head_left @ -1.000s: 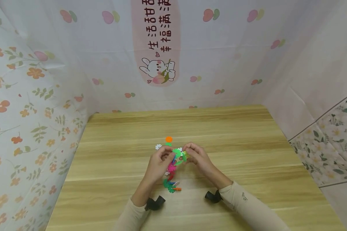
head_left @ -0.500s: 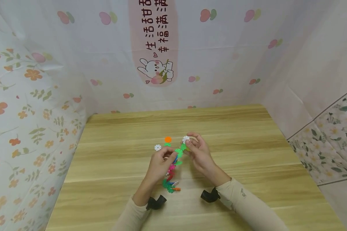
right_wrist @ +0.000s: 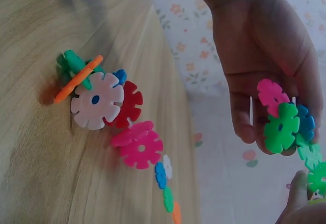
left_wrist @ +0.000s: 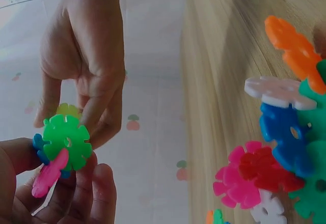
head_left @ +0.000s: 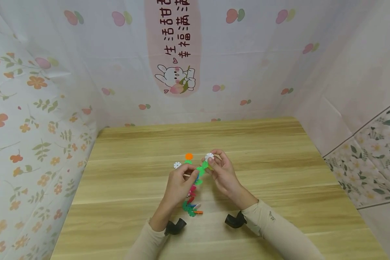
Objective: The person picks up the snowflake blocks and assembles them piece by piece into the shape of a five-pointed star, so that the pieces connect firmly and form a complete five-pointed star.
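Observation:
My left hand (head_left: 180,184) pinches a small joined chain of notched plastic snowflake discs, above the table. In the right wrist view, a pink disc (right_wrist: 273,96), a green disc (right_wrist: 281,129) and a blue disc (right_wrist: 305,123) show at its fingers. At the chain's other end my right hand (head_left: 226,177) grips more discs, with a white disc (head_left: 209,156) under its thumb. A yellow disc (left_wrist: 69,110) peeks out behind the green one in the left wrist view. Light green discs bridge the space between both hands.
Below the hands lies a cluster of joined discs, among them a pale pink disc (right_wrist: 97,101) and a red disc (right_wrist: 130,105). Farther back are an orange disc (head_left: 189,156) and another white disc (head_left: 177,165). Black curved wrist mounts (head_left: 175,226) hang under both wrists.
My right hand has moved slightly up and away and turned, so the white disc now faces the head camera above the green ones. My left hand has stayed almost in place.

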{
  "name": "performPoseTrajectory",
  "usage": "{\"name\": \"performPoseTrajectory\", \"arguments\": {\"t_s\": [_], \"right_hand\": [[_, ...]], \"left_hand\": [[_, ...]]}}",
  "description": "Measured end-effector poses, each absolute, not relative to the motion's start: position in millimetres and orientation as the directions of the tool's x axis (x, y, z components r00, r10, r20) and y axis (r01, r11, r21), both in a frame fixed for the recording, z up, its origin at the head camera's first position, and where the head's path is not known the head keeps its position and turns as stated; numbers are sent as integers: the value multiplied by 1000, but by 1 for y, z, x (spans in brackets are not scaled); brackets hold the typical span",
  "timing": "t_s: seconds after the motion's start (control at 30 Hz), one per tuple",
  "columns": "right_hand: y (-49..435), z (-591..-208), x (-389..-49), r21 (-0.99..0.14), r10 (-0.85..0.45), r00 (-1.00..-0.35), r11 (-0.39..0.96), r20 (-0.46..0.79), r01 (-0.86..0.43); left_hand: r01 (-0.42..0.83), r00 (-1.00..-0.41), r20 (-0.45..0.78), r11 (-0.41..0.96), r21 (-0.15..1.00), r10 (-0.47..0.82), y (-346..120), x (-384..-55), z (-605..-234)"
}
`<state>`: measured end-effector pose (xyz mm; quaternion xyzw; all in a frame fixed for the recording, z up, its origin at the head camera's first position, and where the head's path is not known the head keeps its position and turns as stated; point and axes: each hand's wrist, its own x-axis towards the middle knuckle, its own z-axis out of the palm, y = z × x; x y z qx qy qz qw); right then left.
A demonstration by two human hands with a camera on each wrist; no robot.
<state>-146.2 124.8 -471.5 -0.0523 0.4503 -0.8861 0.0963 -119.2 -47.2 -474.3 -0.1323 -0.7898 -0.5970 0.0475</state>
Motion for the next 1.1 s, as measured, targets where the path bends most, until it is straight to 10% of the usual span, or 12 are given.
{"name": "performPoseTrajectory", "arguments": {"t_s": [0.67,1.1], "right_hand": [[146,-484,-152,-987,-335,-941,-162,46,9],[144,-482,-152,-991,-309,-949,-133,61,-20]], "left_hand": [[386,-922,366,294,874,124,-49,-120,-473],[392,-920,381,280,876,96,-45,-121,-472]]}}
